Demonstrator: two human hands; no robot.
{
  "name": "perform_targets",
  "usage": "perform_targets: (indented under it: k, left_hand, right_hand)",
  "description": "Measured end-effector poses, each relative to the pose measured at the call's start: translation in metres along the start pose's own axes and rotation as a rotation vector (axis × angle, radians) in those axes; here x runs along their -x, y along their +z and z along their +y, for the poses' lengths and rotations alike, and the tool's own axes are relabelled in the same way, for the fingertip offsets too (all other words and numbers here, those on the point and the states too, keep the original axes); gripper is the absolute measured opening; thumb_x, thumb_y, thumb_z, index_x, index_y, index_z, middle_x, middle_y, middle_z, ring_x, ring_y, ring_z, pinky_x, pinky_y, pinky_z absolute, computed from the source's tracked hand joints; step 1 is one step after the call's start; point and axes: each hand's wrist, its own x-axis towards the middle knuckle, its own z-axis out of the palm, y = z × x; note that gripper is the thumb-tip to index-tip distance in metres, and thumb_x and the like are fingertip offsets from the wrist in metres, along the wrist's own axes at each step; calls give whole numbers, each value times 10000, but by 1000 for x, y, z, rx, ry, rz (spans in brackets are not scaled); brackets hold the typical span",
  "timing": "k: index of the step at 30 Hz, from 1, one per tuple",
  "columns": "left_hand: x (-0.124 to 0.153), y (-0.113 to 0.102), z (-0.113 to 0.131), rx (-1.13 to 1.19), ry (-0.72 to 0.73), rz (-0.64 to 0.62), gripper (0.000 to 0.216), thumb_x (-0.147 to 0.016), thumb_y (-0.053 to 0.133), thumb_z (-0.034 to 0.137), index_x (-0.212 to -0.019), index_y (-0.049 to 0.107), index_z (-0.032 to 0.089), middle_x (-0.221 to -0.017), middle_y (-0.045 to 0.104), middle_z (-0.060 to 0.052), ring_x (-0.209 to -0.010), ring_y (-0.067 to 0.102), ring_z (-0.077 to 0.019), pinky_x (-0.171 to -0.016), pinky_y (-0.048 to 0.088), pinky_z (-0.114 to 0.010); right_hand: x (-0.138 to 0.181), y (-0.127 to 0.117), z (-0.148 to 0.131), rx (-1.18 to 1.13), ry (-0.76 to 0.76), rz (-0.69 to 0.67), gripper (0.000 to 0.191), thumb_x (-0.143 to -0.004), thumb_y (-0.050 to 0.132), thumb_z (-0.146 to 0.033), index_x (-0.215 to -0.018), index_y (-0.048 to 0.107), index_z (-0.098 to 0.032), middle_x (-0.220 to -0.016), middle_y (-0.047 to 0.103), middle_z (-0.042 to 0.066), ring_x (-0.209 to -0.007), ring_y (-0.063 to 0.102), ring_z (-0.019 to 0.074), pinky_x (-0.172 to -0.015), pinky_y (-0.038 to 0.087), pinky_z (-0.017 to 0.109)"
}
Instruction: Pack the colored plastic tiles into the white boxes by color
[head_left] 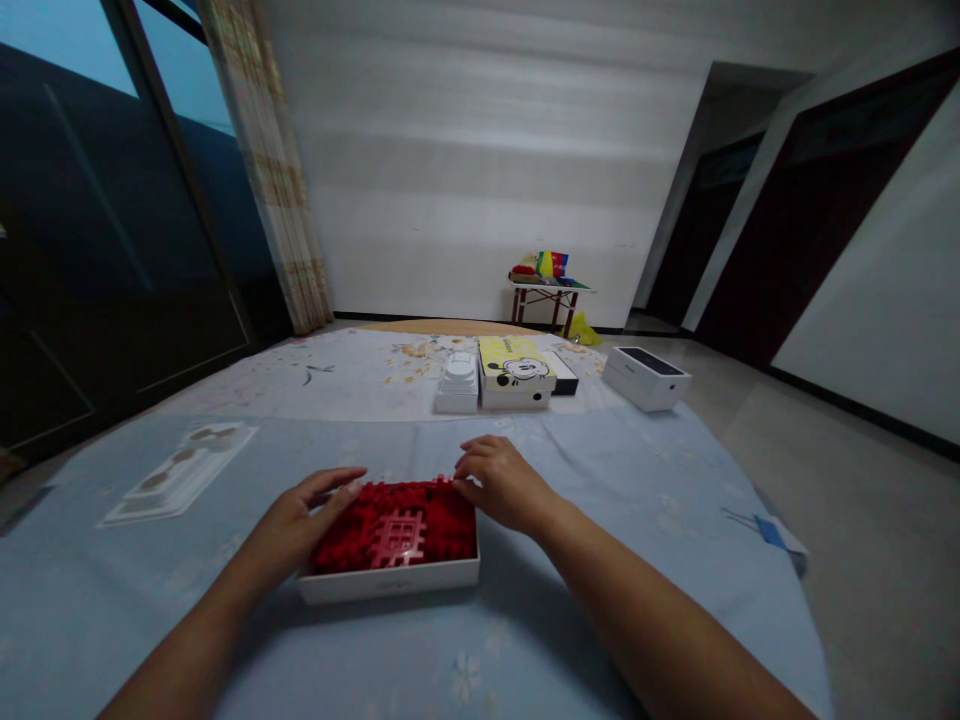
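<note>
A shallow white box point(390, 580) sits on the tablecloth in front of me, filled with dark red pieces point(345, 548). On top of them, near the front middle, lies a lighter pinkish-red plastic interlocking block point(399, 538) with notched edges and a grid of openings. My left hand point(311, 508) rests at the box's left side, fingers stretched along the far left corner and thumb over the red pieces. At the far right corner is my right hand point(501, 480), fingers loosely bent and apart, fingertips beside small red pieces at the rim. Nothing held shows in either hand.
Behind the box stand a white box point(457, 385), a yellow-and-white cartoon box point(516, 375) and a white phone box point(645, 378). A flat clear plastic sheet point(180, 470) lies at left. A blue item with string point(771, 532) is by the right edge.
</note>
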Motion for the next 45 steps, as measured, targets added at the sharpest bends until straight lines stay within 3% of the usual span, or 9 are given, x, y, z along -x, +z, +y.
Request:
perform_targets:
  k: [10,16,22,26,29,32,37,45]
  left_hand:
    - [11,8,10,14,96,-23,410,-738,569,513,-999,689,221,-1058,687,-76,-1006,613,-246,-953,426,-383]
    - [16,15,14,15,86,5,369,-761,552,469,-994,682,214,-1002,703,-59,-931,625,-222,-891,455,-351]
    - [15,14,16,54,81,-24,374,-763,552,472,-996,679,210,-1035,692,-63,-976,605,-233,-918,431,-361]
    - [11,13,12,92,62,-25,425,-761,542,502,-1029,670,198,-1079,680,-75,-1033,586,-250,-964,399,-387]
    - [9,13,10,131,49,-25,466,-780,488,528,-1044,666,187,-1092,680,-79,-1044,588,-250,-979,395,-394]
    - [10,15,13,167,48,-28,478,-790,438,544,-999,689,195,-1063,694,-67,-1031,600,-243,-978,405,-389]
    - [12,22,19,181,58,-5,514,-790,377,566,-837,730,196,-1087,685,-68,-1044,591,-240,-1021,367,-387]
    - [12,33,23,153,83,-47,507,-816,364,549,-915,728,210,-1161,655,-61,-1114,554,-233,-1072,296,-395]
  right_hand:
    - [0,-12,-12,106,-42,-149,178,-868,527,-218,-790,675,-156,-847,679,88,-947,590,204,-874,372,324]
    - [4,0,-2,-139,-7,-225,147,-839,568,-240,-801,702,-195,-801,684,47,-793,602,167,-731,428,262]
    - [6,-2,6,-305,15,-137,184,-841,571,-339,-893,709,-230,-844,696,41,-879,594,186,-820,436,310]
    - [6,-2,2,-383,61,-23,377,-833,552,-460,-1089,646,-200,-1132,629,99,-1092,531,211,-953,403,358]
    - [8,1,-3,-388,32,-138,635,-803,528,-573,-1308,480,-190,-1400,410,131,-1295,353,248,-1066,296,413]
    - [11,5,-7,-341,19,-317,797,-768,492,-660,-1393,355,-185,-1485,253,146,-1361,223,292,-1102,214,466]
    - [13,8,-3,-340,28,-396,835,-771,457,-683,-1407,327,-159,-1475,267,162,-1356,228,290,-1105,222,446]
    - [12,6,8,-360,-2,-344,802,-754,518,-656,-1381,376,-175,-1437,344,164,-1327,290,291,-1085,254,462]
